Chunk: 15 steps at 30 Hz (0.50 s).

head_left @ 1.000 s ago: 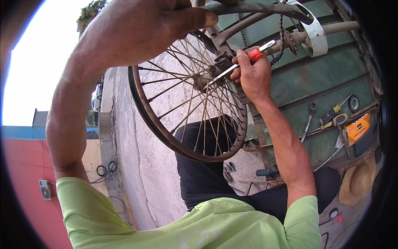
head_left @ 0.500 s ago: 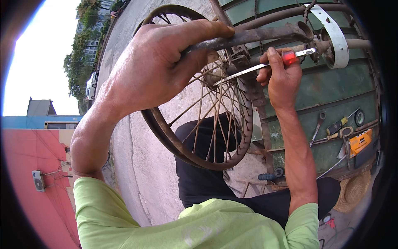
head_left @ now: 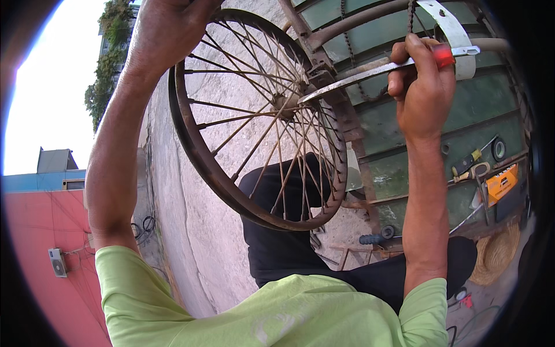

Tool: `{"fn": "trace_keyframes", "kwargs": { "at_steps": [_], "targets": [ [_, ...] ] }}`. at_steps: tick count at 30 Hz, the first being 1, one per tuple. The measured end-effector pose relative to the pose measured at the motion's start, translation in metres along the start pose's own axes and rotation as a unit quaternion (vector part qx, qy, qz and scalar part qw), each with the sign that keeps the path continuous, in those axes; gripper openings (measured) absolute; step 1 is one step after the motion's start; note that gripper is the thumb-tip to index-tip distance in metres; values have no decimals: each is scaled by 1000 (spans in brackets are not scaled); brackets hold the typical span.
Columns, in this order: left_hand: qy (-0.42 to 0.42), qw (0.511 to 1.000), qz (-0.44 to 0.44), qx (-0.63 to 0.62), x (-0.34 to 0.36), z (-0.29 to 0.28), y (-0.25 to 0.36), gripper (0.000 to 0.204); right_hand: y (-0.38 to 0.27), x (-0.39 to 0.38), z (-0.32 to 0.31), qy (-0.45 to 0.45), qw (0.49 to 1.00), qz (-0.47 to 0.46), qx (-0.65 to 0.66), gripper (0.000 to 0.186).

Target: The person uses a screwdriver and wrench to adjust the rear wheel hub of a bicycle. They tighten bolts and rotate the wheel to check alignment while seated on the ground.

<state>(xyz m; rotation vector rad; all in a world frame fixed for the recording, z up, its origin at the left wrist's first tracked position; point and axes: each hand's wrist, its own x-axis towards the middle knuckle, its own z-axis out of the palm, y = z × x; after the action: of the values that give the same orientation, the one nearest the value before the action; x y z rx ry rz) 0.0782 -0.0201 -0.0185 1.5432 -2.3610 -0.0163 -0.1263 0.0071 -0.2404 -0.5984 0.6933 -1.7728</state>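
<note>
A spoked wheel (head_left: 199, 156) with a dark, rusty rim stands in front of me, its hub (head_left: 284, 107) beside a rusty metal frame. My right hand (head_left: 426, 92) is closed around a long flat silver metal bar (head_left: 370, 70) with a red piece (head_left: 444, 55) near its outer end. Toward the wheel, the bar's other end appears over or against the hub; contact is unclear. My left hand (head_left: 170, 37) is raised by the wheel's upper left, cut off by the picture's top edge. Its fingers, and anything in them, are out of sight.
Behind the wheel are green metal panels (head_left: 381, 127), a hanging chain (head_left: 411, 17) and a curved white strip (head_left: 442, 17). On the right lie a yellow-and-black screwdriver (head_left: 467, 163), a black tape roll (head_left: 499, 149) and an orange package (head_left: 501, 186). A straw hat (head_left: 496, 254) sits lower right.
My left hand has moved up and left; the rusty socket-ended bar it held has gone out of view. My right hand has shifted right with the silver bar. More of the wheel shows.
</note>
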Motion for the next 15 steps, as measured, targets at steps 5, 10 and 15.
{"fn": "trace_keyframes", "kwargs": {
  "at_steps": [5, 10, 15],
  "targets": [
    [-26, 994, -3, -107, -30, 0, 28, 34, 4, 8, -6, -27, 997, 54, -50, 26],
    [-59, 992, 112, 10, -46, 16, 41, 35, 26, -5, 0, -54, 995, 62, -64, 27],
    [-46, 991, 92, 90, -42, 12, 33, 35, 45, -17, 4, -60, 994, 71, -57, 27]
  ]
}}
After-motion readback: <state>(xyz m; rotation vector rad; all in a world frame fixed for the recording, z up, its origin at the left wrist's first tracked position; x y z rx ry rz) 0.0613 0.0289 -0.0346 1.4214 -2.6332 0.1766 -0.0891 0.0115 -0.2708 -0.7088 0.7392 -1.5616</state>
